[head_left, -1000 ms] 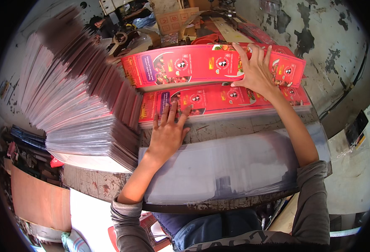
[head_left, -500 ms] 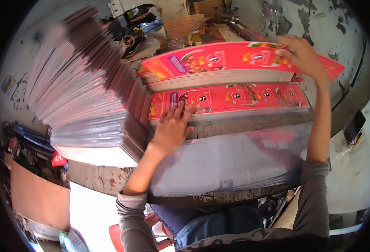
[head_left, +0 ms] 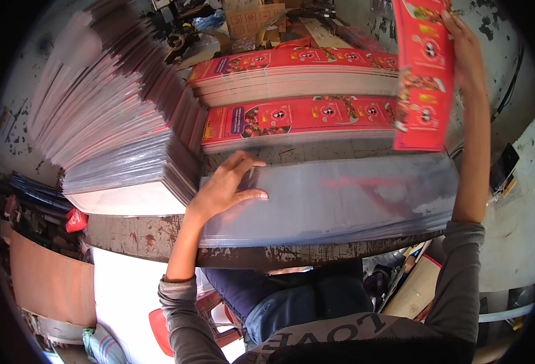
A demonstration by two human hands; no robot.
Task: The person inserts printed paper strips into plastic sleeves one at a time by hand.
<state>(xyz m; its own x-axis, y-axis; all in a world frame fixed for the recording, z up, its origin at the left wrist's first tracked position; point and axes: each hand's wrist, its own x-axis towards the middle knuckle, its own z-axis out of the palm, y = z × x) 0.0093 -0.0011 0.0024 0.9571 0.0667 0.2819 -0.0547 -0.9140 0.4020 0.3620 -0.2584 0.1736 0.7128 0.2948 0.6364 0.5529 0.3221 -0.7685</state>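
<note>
My right hand grips a long red printed card strip by its edge, raised nearly upright at the right. My left hand is over the left end of a flat pile of clear plastic sleeves, thumb and forefinger apart; whether it touches the top sleeve I cannot tell. Beyond the sleeves lies a low stack of red printed card strips. Behind that rises a higher stack of the same strips.
A tall, leaning pile of plastic-covered cards stands on the left of the worn table. Cardboard boxes and clutter fill the back. A brown board and a red stool are below, left. A peeling wall borders the right.
My right hand has swung the red card strip from lying across the rear stack to upright at the right. My left hand has moved off the near card stack, toward me, to the sleeves.
</note>
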